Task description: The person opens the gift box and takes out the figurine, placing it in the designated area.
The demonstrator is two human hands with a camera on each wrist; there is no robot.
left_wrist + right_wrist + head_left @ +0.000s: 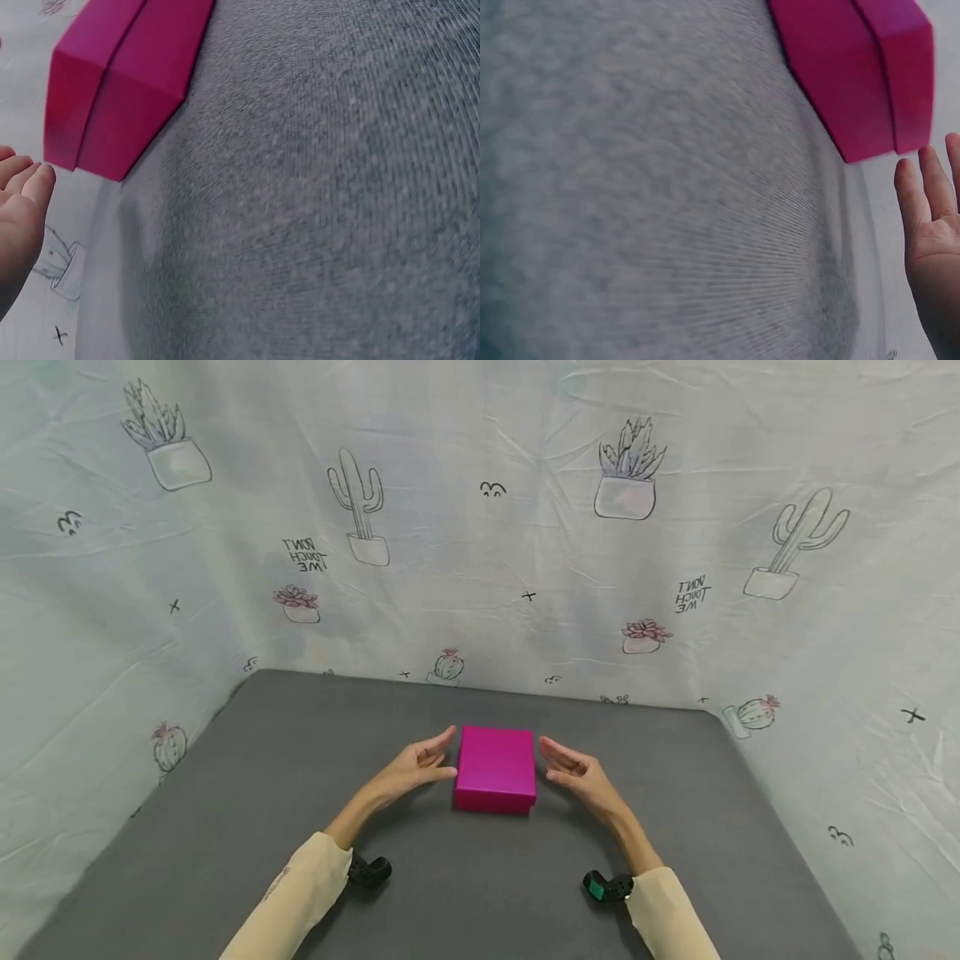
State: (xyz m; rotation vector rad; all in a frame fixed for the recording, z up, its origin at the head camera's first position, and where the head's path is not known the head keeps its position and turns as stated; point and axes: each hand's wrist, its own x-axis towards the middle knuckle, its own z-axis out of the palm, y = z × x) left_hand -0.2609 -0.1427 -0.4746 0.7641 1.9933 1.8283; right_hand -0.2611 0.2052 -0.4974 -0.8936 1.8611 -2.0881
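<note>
A bright pink lidded box [497,762] sits on the grey table in the head view, its lid on. My left hand [420,763] is just to the left of it, fingers extended and the thumb tip right at the box's side. On the other side my right hand [581,772] is held a little apart from the box, its palm facing it and the fingers lightly bent. Neither hand grips anything. Both wrist views show the seam between lid and base along the box [112,82], with extended fingertips near its corner.
A grey cloth-covered table [480,893] spreads around the box. Behind and beside it hangs a pale curtain [465,527] printed with cacti and potted plants. Each wrist wears a black strapped device, one at the left cuff [371,872] and one at the right [606,887].
</note>
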